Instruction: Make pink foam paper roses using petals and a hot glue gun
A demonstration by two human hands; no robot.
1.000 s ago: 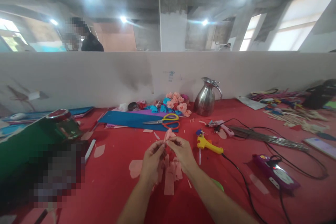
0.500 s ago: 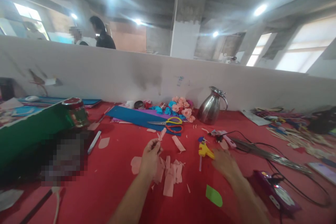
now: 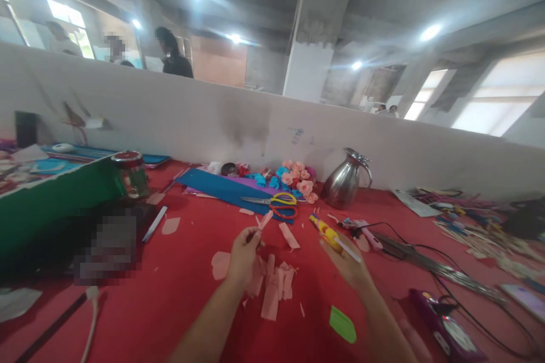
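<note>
My left hand (image 3: 244, 255) pinches a small rolled piece of pink paper (image 3: 266, 219) between thumb and fingers, above the table. In my right hand (image 3: 347, 264) is a yellow glue gun (image 3: 328, 233), lifted, its nozzle towards the upper left and a pale glue stick jutting out at the back. Below my hands lies a loose pile of pink paper strips (image 3: 271, 298). One more pink strip (image 3: 290, 236) rests between the hands, and a green paper petal (image 3: 343, 324) lies near my right forearm.
Yellow-and-red-handled scissors (image 3: 283, 199) lie on blue paper (image 3: 213, 186). Behind are pink paper flowers (image 3: 298, 173) and a steel jug (image 3: 347, 180). A purple power socket (image 3: 447, 323) with black cords sits right. A glass jar (image 3: 131, 174) and green box (image 3: 63, 195) stand left.
My right hand has taken hold of the yellow glue gun, lifted it and turned its nozzle to the upper left. My left hand stays nearly in place with the pink paper.
</note>
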